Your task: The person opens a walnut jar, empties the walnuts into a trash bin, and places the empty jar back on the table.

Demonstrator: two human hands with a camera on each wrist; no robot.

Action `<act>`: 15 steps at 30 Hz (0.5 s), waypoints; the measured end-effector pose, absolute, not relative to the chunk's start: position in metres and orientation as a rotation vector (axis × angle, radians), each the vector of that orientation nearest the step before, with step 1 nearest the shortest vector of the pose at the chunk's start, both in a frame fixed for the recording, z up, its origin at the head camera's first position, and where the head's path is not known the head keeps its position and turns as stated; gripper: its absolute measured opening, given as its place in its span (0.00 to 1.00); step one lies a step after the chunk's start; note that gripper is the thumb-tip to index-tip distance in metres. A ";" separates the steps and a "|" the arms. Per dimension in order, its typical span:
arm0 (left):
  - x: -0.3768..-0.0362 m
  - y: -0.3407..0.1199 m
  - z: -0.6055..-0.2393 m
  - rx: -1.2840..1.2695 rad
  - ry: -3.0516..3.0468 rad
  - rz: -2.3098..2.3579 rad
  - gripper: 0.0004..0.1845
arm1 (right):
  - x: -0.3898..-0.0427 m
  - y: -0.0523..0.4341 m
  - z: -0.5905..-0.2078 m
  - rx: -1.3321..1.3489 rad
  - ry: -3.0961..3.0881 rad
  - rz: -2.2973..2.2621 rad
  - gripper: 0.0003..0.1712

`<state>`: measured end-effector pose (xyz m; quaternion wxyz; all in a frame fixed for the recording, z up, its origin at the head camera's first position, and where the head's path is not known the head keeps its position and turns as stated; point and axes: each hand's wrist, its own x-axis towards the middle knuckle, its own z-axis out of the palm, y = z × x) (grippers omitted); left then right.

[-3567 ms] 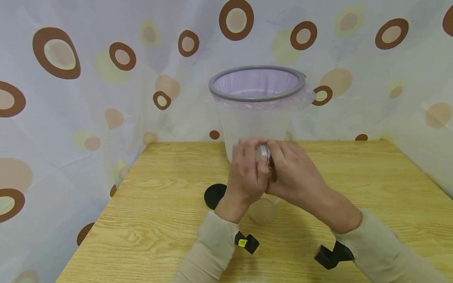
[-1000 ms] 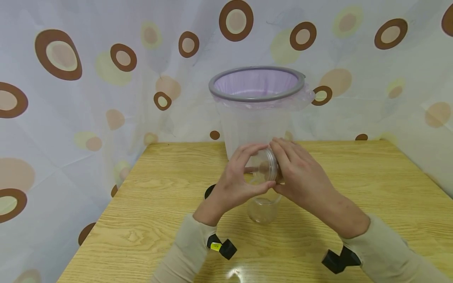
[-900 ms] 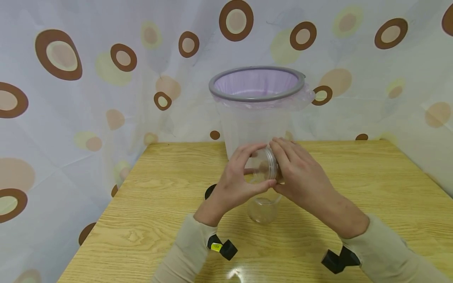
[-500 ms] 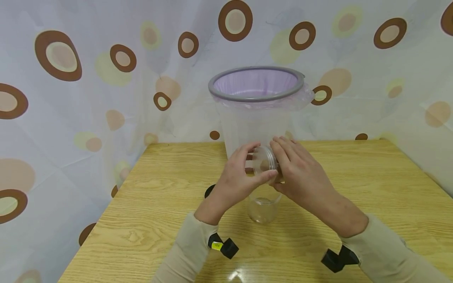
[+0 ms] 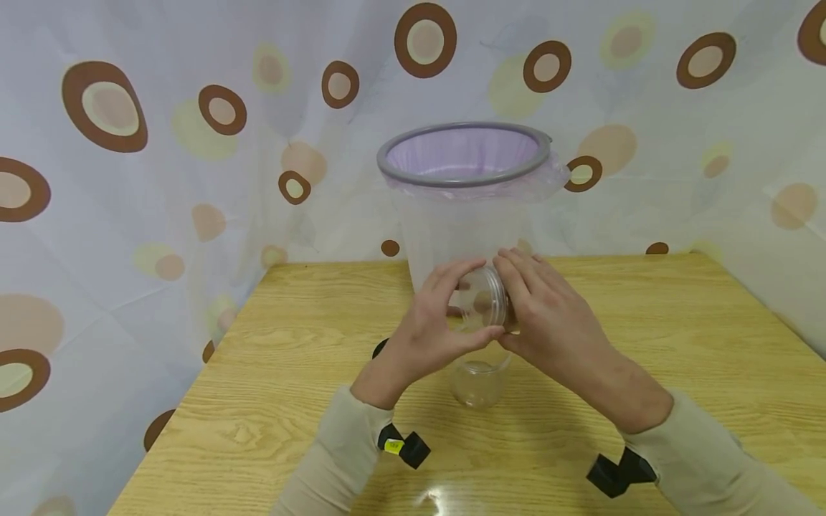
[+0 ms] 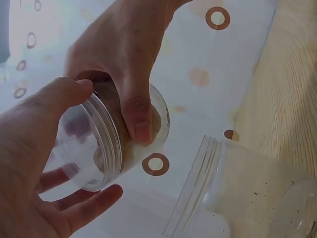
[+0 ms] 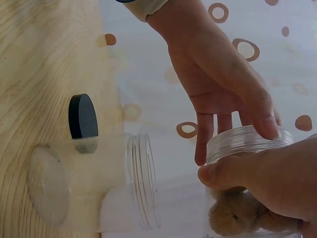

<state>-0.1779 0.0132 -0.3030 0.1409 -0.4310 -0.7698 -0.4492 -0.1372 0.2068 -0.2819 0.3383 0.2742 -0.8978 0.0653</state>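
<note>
Our right hand (image 5: 548, 322) wraps its fingers round a small clear jar (image 5: 482, 301) with brown lumps inside, and we hold it tipped on its side above the table (image 5: 645, 344). Our left hand (image 5: 429, 333) curls its thumb and fingers round the open end of that jar. Under our hands an empty clear jar (image 5: 479, 383) stands on the table, with a black lid (image 7: 82, 117) beside it and a bin (image 5: 464, 201) behind.

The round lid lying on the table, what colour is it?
Black lid, clearest in the right wrist view.
</note>
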 end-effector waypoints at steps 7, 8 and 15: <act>-0.176 0.016 -0.300 -1.079 -2.363 -1.383 0.42 | -0.138 0.206 -0.285 0.723 -2.329 0.145 0.58; -0.177 0.015 -0.300 -1.104 -2.355 -1.372 0.43 | -0.138 0.206 -0.285 0.723 -2.329 0.146 0.59; -0.182 0.010 -0.302 -1.411 -2.110 -1.084 0.47 | -0.136 0.208 -0.283 0.724 -2.350 0.171 0.62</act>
